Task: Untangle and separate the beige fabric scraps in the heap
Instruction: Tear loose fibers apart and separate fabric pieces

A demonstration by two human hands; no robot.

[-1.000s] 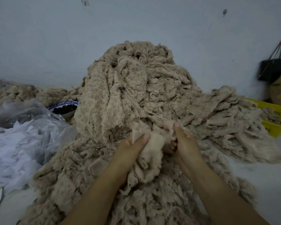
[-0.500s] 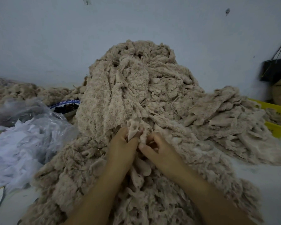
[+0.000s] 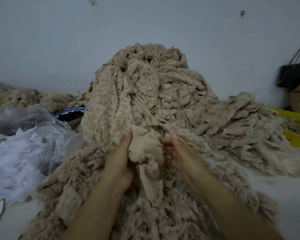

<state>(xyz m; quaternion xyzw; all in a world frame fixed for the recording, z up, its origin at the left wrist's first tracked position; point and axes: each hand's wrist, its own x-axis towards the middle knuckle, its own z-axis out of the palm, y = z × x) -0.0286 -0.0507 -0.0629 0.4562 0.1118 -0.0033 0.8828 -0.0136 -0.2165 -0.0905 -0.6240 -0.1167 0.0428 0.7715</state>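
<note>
A bunched beige scrap [image 3: 145,149] is gripped by the left hand [image 3: 120,158] at the heap's [image 3: 142,87] front slope, presumably to be isolated. The right hand [image 3: 177,153] is curled just beside it; whether it holds anything cannot be told.

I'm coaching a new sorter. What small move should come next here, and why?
Probably pull the scrap up and toward the person, clear of the heap. The left hand grips its bunched top, but its tail trails down into the heap. The right hand sits beside it with curled fingers, too blurred to show a grip.
</note>
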